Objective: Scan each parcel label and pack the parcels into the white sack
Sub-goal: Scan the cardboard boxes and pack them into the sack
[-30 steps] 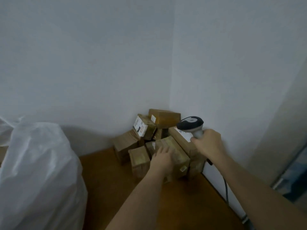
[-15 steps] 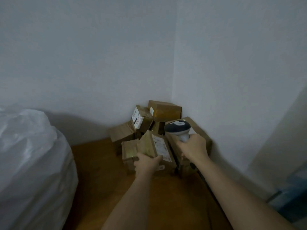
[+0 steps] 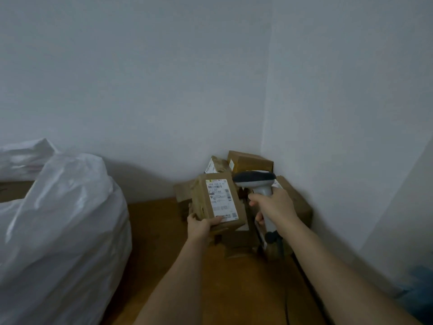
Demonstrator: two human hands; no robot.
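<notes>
My left hand point(image 3: 201, 225) grips a brown cardboard parcel point(image 3: 218, 202) by its lower edge and holds it up off the table, its white label point(image 3: 220, 199) facing me. My right hand point(image 3: 273, 207) grips the handle of a grey-and-white barcode scanner point(image 3: 255, 180), whose dark head sits just right of the parcel's top. Behind them a pile of brown parcels point(image 3: 249, 161) fills the wall corner. The bulging white sack point(image 3: 61, 231) stands at the left.
The wooden table point(image 3: 222, 289) runs from the corner toward me. The scanner's dark cable point(image 3: 287, 301) trails down near the table's right edge. White walls close in behind and to the right. A second white bag point(image 3: 23, 158) lies behind the sack.
My left hand has lifted one parcel off the pile and turned its label toward me. My right hand has brought the scanner leftward, close beside that parcel.
</notes>
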